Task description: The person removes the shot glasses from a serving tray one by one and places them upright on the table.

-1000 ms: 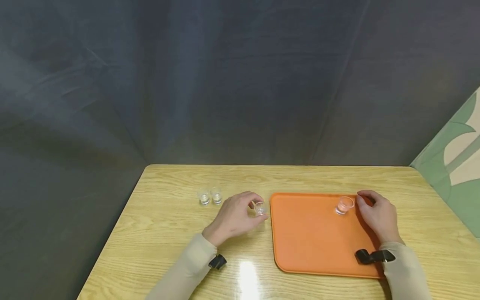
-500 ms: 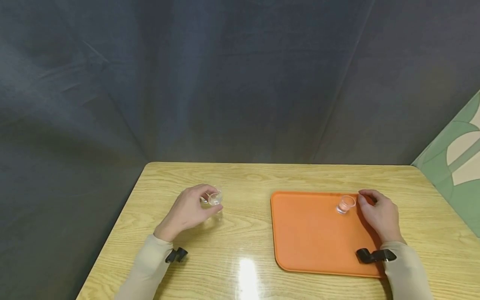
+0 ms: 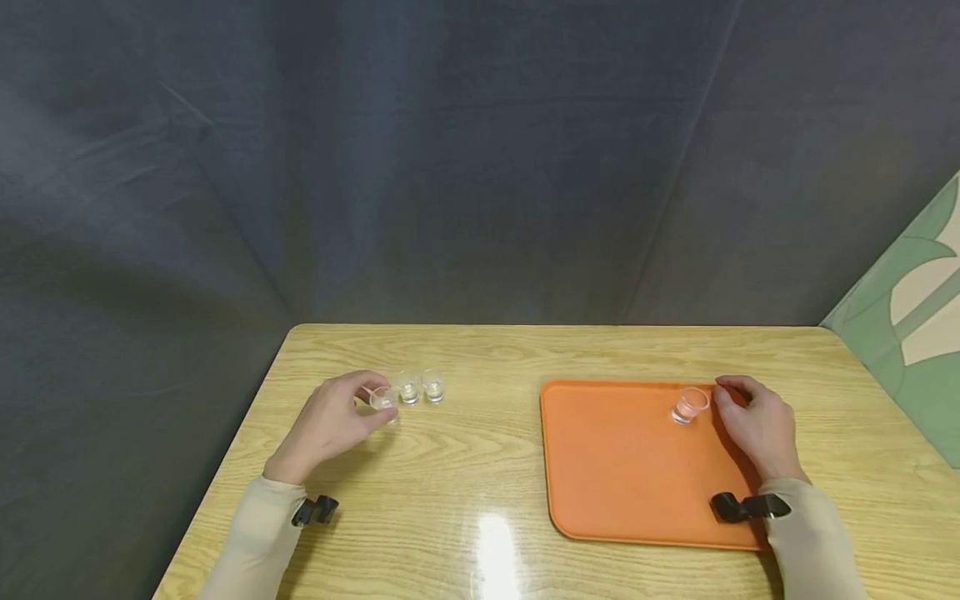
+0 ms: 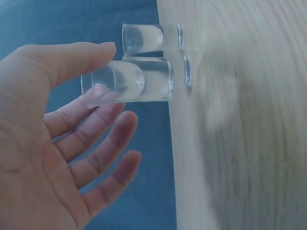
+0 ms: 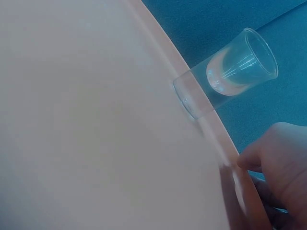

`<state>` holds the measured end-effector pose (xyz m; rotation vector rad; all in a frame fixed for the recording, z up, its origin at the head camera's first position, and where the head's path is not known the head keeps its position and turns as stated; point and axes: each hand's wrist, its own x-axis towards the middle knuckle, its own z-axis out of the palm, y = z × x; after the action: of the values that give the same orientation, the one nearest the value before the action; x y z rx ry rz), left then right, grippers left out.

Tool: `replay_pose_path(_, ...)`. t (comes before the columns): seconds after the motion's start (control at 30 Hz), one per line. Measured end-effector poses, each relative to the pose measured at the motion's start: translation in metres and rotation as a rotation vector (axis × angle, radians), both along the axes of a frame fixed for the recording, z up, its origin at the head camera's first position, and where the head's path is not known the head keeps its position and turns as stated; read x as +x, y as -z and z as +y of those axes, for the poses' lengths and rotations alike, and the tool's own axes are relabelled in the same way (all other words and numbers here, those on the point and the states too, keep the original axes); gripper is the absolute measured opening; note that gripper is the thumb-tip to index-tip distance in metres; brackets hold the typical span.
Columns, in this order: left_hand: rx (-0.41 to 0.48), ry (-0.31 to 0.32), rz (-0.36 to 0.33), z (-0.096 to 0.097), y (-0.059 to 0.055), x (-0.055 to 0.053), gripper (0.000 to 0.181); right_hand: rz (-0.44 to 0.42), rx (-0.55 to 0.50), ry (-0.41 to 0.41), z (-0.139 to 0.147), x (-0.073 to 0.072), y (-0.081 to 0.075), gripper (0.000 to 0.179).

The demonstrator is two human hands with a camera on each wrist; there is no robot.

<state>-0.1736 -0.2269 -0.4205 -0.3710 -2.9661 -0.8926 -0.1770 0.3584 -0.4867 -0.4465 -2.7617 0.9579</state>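
Observation:
My left hand (image 3: pixel 326 421) pinches a small clear shot glass (image 4: pixel 127 84) between thumb and fingers, upright and close over the table, left of two more shot glasses. Those two, a nearer glass (image 3: pixel 408 390) and another glass (image 3: pixel 433 387), stand side by side on the wood. In the left wrist view the held glass partly hides one of them. My right hand (image 3: pixel 759 429) holds the right rim of an orange tray (image 3: pixel 622 467), thumb on the rim and fingers curled outside it. A fourth shot glass (image 5: pixel 225 74) stands upright on the tray near that hand.
The wood-grain table (image 3: pixel 450 483) extends between the row of glasses and the tray. A dark curtain (image 3: pixel 480 167) hangs behind the table and along its left side. A green and cream patterned panel (image 3: pixel 915 317) is at the right.
My left hand has carried its shot glass leftward from beside the tray, past the two standing glasses, to their left side. My right hand and the tray have stayed put.

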Motion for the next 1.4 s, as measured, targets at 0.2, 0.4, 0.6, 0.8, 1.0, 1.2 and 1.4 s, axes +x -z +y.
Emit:
replay_pose_path(0.2, -0.064, -0.023, -0.076, -0.003, 0.005, -0.003, 0.033, 0.012, 0.002, 0.004, 0.002, 0.0, -0.001, 0.042)
replay_pose_path(0.4, -0.069, -0.049, -0.079, -0.003, 0.008, -0.004, 0.036, 0.005, 0.001, 0.004, 0.002, 0.0, -0.003, 0.043)
replay_pose_path(0.6, -0.086, -0.054, -0.07, -0.002, 0.008, -0.002, 0.039, 0.0, 0.008, 0.0, -0.001, 0.0, -0.002, 0.042)
replay_pose_path(0.8, -0.101, -0.072, -0.014, -0.001, 0.002, 0.001, 0.039, 0.002, 0.003, -0.005, -0.002, 0.001, -0.002, 0.043)
replay_pose_path(1.0, -0.099, -0.071, 0.071, 0.006, -0.009, 0.005, 0.039, 0.003, 0.0, -0.003, -0.003, 0.001, -0.002, 0.043)
replay_pose_path(1.2, -0.05, -0.038, 0.092, 0.031, -0.024, 0.004, 0.038, -0.011, -0.001, 0.005, -0.002, 0.001, -0.002, 0.043)
replay_pose_path(1.4, -0.001, 0.031, 0.084, 0.061, -0.029, 0.001, 0.036, -0.014, -0.005, 0.012, -0.003, 0.001, -0.002, 0.044)
